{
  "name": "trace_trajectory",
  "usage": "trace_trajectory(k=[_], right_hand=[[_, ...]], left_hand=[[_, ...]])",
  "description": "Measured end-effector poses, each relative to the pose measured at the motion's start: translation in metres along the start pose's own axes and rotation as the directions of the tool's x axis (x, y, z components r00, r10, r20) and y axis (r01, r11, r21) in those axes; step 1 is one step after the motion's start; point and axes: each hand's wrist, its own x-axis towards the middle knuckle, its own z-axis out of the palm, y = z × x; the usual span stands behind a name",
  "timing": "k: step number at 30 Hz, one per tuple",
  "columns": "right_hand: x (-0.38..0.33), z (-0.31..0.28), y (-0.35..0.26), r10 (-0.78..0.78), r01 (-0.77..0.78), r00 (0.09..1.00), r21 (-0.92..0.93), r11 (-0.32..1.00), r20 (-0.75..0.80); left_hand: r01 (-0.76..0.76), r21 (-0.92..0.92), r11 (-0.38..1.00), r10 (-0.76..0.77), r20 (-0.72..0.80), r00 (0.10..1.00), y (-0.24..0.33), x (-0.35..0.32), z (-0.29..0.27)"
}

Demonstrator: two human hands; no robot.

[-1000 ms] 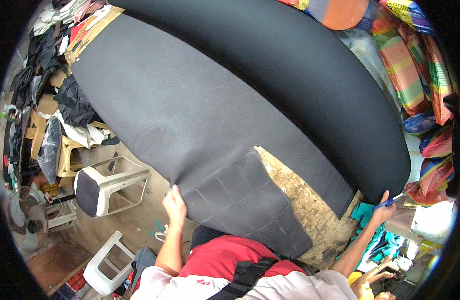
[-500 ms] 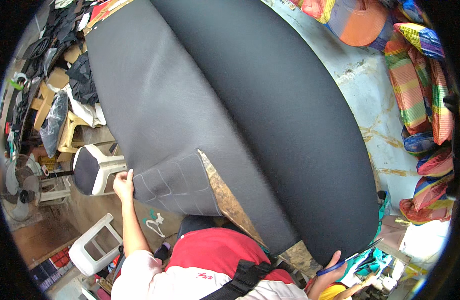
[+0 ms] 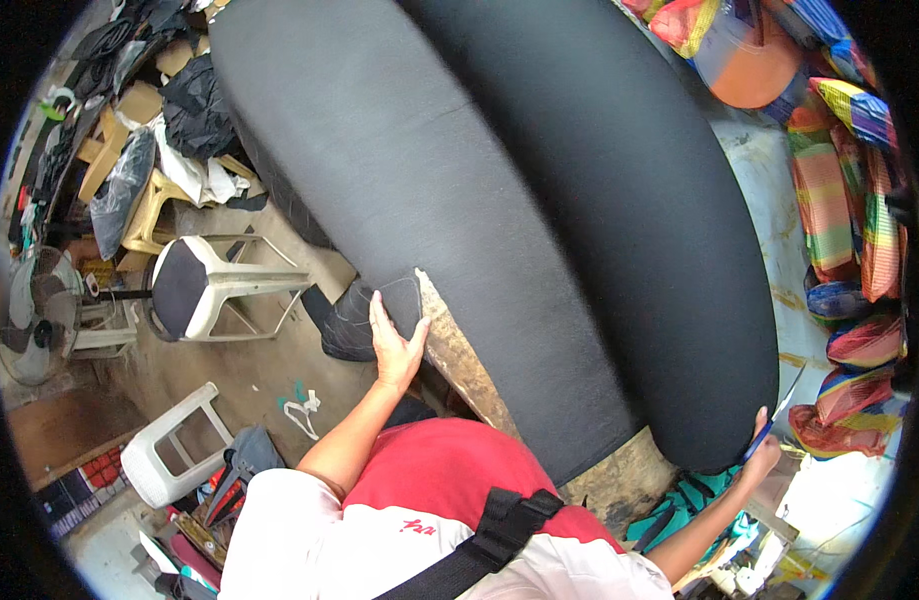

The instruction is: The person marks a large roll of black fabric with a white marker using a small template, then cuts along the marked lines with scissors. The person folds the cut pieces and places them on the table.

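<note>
The grey-black fabric sheet (image 3: 429, 180) lies on the wooden desk (image 3: 619, 477), just left of the black fabric roll (image 3: 619, 200); its cut flap (image 3: 403, 298), pulled out wide half a second ago, now droops on the side away from the roll, so it looks slack; there the left hand's (image 3: 394, 350) grip is open, fingers straight against it; by the roll's near end, the right hand's (image 3: 764, 457) grip closes around blue-handled scissors (image 3: 759, 444).

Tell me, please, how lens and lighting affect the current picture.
Head view: fisheye distortion curves the black roll, and the corners are black; head view, lower right: glare washes out a white patch near the scissors; head view, centre: the dark sheet dims beside the roll.
</note>
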Motion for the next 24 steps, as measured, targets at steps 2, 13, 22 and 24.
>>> trace_trajectory(k=[2,13,22,24], right_hand=[[0.014,0.002,-0.010,-0.030,0.007,0.995,-0.224,0.975,-0.099],[-0.069,0.024,-0.159,-0.372,0.440,0.821,0.065,0.896,-0.433],[-0.168,0.114,-0.228,-0.543,0.297,-0.199,0.578,0.760,0.816],[-0.178,0.141,-0.224,-0.444,0.265,-0.162,0.472,0.841,0.881]], left_hand=[[0.135,-0.062,0.989,-0.130,0.074,0.989,-0.001,-0.007,-0.002],[0.138,0.080,0.987,-0.152,0.204,0.967,0.016,-0.022,-0.008],[-0.142,0.292,0.946,0.084,0.203,0.976,0.030,0.000,-0.069],[-0.145,0.286,0.947,0.082,0.223,0.971,0.033,0.000,-0.069]])
